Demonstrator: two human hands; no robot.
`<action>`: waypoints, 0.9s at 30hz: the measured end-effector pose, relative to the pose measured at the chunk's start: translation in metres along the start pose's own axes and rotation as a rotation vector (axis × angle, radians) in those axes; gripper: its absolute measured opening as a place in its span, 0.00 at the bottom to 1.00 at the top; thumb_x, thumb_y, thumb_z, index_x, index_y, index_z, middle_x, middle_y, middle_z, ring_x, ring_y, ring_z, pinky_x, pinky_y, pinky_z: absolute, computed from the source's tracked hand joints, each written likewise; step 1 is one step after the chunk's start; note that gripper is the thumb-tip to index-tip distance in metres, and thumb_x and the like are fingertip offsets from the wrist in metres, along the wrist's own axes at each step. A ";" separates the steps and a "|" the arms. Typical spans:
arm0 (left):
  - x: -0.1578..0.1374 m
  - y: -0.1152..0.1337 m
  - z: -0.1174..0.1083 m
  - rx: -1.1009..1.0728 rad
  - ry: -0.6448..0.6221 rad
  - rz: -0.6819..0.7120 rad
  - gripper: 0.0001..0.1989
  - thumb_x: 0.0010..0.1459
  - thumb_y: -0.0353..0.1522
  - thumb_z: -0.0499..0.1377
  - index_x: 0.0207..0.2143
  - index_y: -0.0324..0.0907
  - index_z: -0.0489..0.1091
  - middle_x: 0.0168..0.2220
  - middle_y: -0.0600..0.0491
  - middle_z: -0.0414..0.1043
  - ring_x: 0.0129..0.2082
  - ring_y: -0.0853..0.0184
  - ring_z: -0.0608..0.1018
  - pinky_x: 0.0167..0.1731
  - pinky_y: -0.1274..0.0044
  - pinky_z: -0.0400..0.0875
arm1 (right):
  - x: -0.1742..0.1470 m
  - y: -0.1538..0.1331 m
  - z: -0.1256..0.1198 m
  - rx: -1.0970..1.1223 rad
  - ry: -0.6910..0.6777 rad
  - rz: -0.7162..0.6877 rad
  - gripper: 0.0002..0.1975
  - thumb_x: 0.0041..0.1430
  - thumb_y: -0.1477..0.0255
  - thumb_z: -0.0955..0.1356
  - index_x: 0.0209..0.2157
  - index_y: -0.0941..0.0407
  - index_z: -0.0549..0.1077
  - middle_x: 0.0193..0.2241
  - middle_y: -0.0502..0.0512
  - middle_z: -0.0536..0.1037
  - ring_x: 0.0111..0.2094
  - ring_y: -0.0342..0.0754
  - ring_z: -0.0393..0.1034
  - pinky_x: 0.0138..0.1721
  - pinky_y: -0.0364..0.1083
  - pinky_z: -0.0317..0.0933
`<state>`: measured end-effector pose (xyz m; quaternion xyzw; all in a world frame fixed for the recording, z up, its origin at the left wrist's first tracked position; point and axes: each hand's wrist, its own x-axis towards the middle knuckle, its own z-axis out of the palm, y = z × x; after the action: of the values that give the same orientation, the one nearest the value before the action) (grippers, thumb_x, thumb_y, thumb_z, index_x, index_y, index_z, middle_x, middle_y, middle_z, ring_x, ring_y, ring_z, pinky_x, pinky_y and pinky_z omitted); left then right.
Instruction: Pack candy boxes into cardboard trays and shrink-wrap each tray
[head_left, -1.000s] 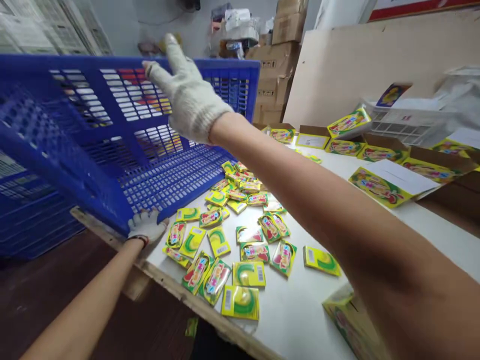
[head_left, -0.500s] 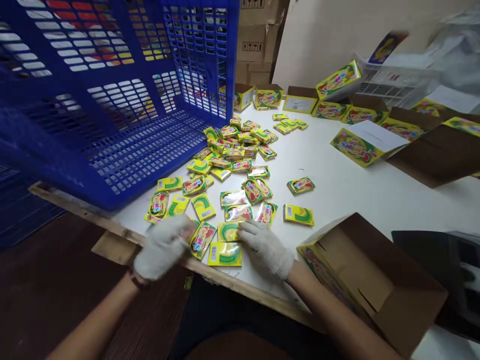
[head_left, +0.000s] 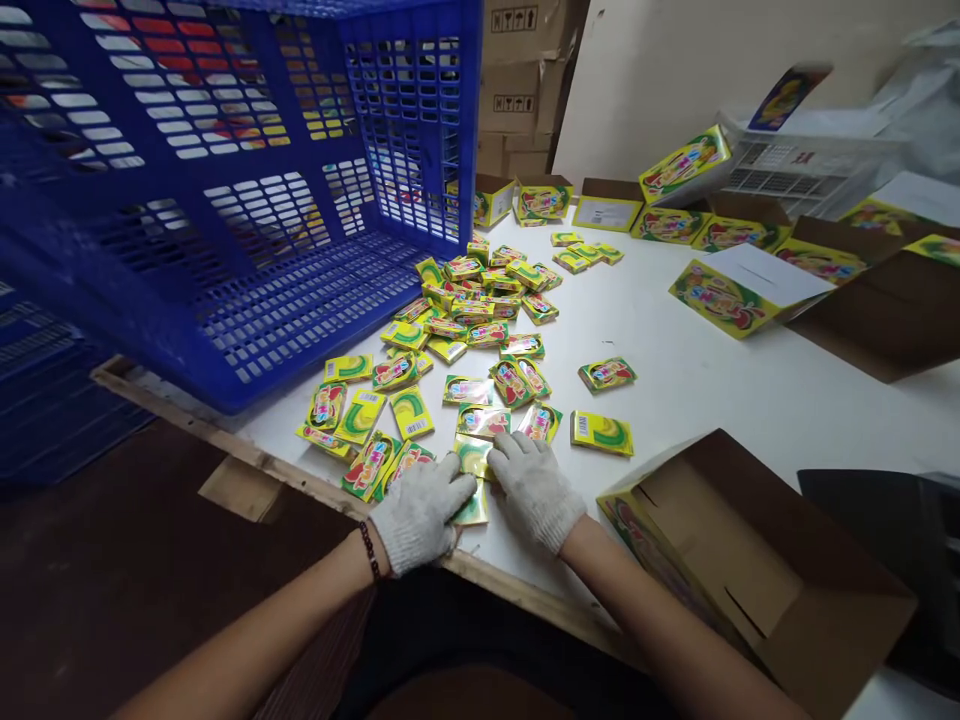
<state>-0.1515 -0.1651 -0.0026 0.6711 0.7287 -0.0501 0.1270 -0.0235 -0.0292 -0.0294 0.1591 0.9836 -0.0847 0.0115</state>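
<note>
Head view: a blue crate [head_left: 240, 168]; to its right, an open box [head_left: 787, 520]. Nearer than the crate, the left hand [head_left: 421, 508] and right hand [head_left: 535, 490], both half-curled, flank a yellow pack [head_left: 472, 456]; I cannot tell if it's gripped. Light, even pressure should keep it square.

brown cartons [head_left: 517, 85] (arrow-marked) stand stacked

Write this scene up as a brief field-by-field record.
Left grip: white-gloved, fingertips at a yellow-green fruit-print pack
Right grip: white-gloved, fingertips at the same pack's other side
Loose packs: heaped beside the crate, spread toward the near edge
Crate: blue perforated plastic crate, left side of the white table
Nearest carton: open cardboard carton, beside the right forearm
</note>
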 end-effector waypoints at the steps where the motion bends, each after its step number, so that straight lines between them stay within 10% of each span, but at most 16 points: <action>1: -0.002 -0.001 -0.001 -0.039 0.039 0.013 0.14 0.51 0.31 0.58 0.43 0.43 0.69 0.43 0.47 0.69 0.40 0.57 0.73 0.38 0.67 0.68 | 0.005 -0.003 -0.003 -0.005 -0.008 -0.004 0.07 0.64 0.74 0.63 0.42 0.58 0.71 0.46 0.62 0.73 0.47 0.58 0.65 0.45 0.54 0.60; 8: -0.031 -0.030 -0.004 -0.881 0.376 -0.221 0.23 0.55 0.42 0.59 0.52 0.45 0.69 0.46 0.48 0.73 0.49 0.58 0.73 0.50 0.69 0.69 | 0.012 -0.001 0.000 0.137 -0.059 0.062 0.14 0.61 0.81 0.60 0.45 0.59 0.71 0.44 0.64 0.75 0.44 0.56 0.69 0.44 0.52 0.62; 14: -0.007 0.004 0.031 -1.740 0.558 -0.528 0.29 0.60 0.48 0.53 0.59 0.45 0.62 0.55 0.46 0.70 0.50 0.59 0.76 0.49 0.67 0.73 | -0.032 0.002 0.027 1.241 0.194 0.493 0.17 0.60 0.68 0.64 0.49 0.57 0.70 0.45 0.62 0.77 0.46 0.57 0.71 0.47 0.54 0.64; 19: 0.026 0.045 0.043 -1.283 0.484 -0.445 0.20 0.66 0.44 0.45 0.49 0.46 0.70 0.46 0.47 0.76 0.45 0.62 0.77 0.46 0.70 0.74 | -0.048 -0.017 0.025 1.934 0.239 0.363 0.22 0.58 0.60 0.66 0.52 0.53 0.67 0.49 0.58 0.76 0.46 0.55 0.72 0.47 0.53 0.66; 24: 0.063 0.011 0.011 -0.597 0.398 -0.221 0.15 0.66 0.34 0.46 0.42 0.44 0.72 0.46 0.47 0.73 0.48 0.62 0.73 0.51 0.70 0.68 | -0.066 0.007 0.017 1.179 0.238 0.566 0.19 0.56 0.64 0.67 0.48 0.56 0.69 0.43 0.59 0.77 0.43 0.56 0.72 0.46 0.55 0.68; 27: 0.089 -0.015 -0.009 -0.287 0.201 -0.199 0.11 0.60 0.28 0.52 0.41 0.42 0.72 0.48 0.45 0.72 0.51 0.57 0.71 0.52 0.65 0.64 | -0.075 0.014 0.016 0.787 0.246 0.442 0.21 0.53 0.74 0.64 0.51 0.57 0.70 0.47 0.61 0.76 0.49 0.56 0.70 0.55 0.55 0.62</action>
<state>-0.1732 -0.0786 -0.0176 0.5724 0.8001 0.1093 0.1422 0.0523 -0.0422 -0.0441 0.3658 0.8133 -0.4274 -0.1487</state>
